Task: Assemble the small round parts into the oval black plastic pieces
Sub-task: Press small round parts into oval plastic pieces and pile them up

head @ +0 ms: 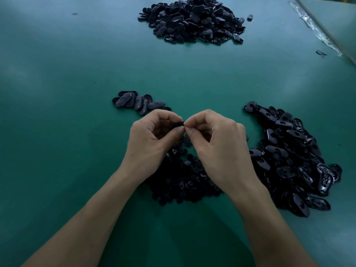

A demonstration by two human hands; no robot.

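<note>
While both hands meet low-centre over the mat, the oval black piece (176, 125) sits pinched between thumb and forefinger of my left hand (152, 139), lifted clear of the table. I reckon that's so its open side faces the other hand.

Right hand (217, 143): thumb and forefinger pinched tip to tip, hard against the piece's right end, other fingers curled under. What's between those tips is too small to see; prob a small round part going in, judging by the task.

Directly beneath the hands is the round-parts pile (185, 180), so the next grab is short. Just right of it is the oval-piece supply heap (292, 157), many hollow side up. Up-left of the hands is a small cluster (134, 102), smooth side up, likely finished ones set apart from the stock. Far back is a big heap (192, 20), with one stray piece (249, 16) beside it. Everything's on the green mat (57, 83).

Labels, brands, writing: none readable; parts too dark and small.
</note>
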